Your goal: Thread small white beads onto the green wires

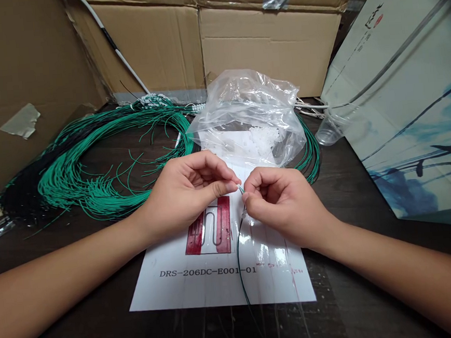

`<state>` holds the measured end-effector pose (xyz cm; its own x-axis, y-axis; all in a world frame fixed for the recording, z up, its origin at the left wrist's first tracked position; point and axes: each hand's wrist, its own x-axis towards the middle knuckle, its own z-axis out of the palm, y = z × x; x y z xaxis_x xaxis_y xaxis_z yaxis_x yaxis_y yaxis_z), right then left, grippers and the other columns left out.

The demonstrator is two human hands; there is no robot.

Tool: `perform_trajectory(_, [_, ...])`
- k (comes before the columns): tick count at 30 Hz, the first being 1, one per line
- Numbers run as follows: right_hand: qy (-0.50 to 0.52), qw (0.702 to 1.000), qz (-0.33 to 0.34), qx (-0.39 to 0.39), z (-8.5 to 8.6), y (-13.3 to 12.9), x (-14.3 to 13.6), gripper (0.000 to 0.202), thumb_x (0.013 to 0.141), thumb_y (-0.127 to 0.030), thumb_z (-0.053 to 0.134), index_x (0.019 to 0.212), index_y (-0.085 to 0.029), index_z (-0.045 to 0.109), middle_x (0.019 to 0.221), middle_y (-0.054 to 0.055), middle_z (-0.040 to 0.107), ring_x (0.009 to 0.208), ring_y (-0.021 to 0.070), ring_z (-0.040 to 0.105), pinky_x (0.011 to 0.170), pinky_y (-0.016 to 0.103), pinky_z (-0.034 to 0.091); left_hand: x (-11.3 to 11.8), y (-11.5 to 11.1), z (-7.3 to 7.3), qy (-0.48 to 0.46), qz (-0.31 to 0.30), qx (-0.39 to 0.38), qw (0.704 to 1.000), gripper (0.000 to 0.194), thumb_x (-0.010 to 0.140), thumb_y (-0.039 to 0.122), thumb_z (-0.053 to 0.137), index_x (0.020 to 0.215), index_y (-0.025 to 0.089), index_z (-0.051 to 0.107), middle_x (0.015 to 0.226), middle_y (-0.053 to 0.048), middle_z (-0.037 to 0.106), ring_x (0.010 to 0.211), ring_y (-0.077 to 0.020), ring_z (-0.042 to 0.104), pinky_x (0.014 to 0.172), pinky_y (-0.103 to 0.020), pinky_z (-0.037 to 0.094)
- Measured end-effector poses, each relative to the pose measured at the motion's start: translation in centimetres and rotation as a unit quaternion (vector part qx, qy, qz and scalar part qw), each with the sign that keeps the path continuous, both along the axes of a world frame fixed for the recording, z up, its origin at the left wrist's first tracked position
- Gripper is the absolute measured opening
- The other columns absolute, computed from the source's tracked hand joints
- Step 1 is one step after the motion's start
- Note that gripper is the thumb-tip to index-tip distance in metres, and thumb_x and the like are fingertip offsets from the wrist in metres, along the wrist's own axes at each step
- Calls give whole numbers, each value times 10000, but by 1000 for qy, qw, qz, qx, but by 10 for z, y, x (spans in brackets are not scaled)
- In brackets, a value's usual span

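Over a printed sheet, my two hands meet with fingertips almost touching. My left hand is closed in a pinch on a small white plastic connector, mostly hidden by the fingertips. Between finger and thumb, my right hand grips the ends of thin green and black wires, which hang down across the sheet past the table's front edge. The wire tips are at the connector; I cannot tell whether they are inside it. Behind my hands, a clear plastic bag holds many small white connectors.
A large looped bundle of green and black wires covers the table's left side. Cardboard walls the back. At the right stand a clear plastic cup and a pale printed bag. A white cable comes down behind the bundle.
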<state>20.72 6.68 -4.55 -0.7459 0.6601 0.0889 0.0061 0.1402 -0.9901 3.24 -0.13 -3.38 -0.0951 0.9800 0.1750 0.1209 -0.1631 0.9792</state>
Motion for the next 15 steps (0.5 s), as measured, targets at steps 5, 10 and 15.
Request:
perform_trajectory(5, [-9, 1000, -2, 2, 0, -1, 0, 78, 699, -186, 618, 656, -170, 555, 581, -48, 435, 546, 74, 361, 497, 213, 290, -1, 1, -1, 16, -3, 19, 1000, 123, 768, 124, 778, 773, 169, 664, 798, 10, 719, 761, -97, 691, 729, -179, 578])
perform_trajectory(10, [-19, 1000, -11, 7, 0, -2, 2, 84, 687, -188, 608, 639, -172, 542, 577, -52, 429, 544, 74, 355, 497, 217, 284, -2, 0, -1, 54, -3, 48, 997, 119, 778, 100, 760, 779, 183, 676, 798, 27, 722, 768, -74, 686, 731, -145, 569])
perform_trajectory(15, [-22, 999, -22, 36, 0, 0, 0, 104, 678, -189, 594, 620, -179, 509, 557, -65, 395, 530, 71, 332, 490, 219, 272, -2, -1, 0, 119, -7, 90, 989, 105, 808, 109, 739, 802, 199, 685, 811, 36, 721, 778, -76, 681, 746, -167, 564])
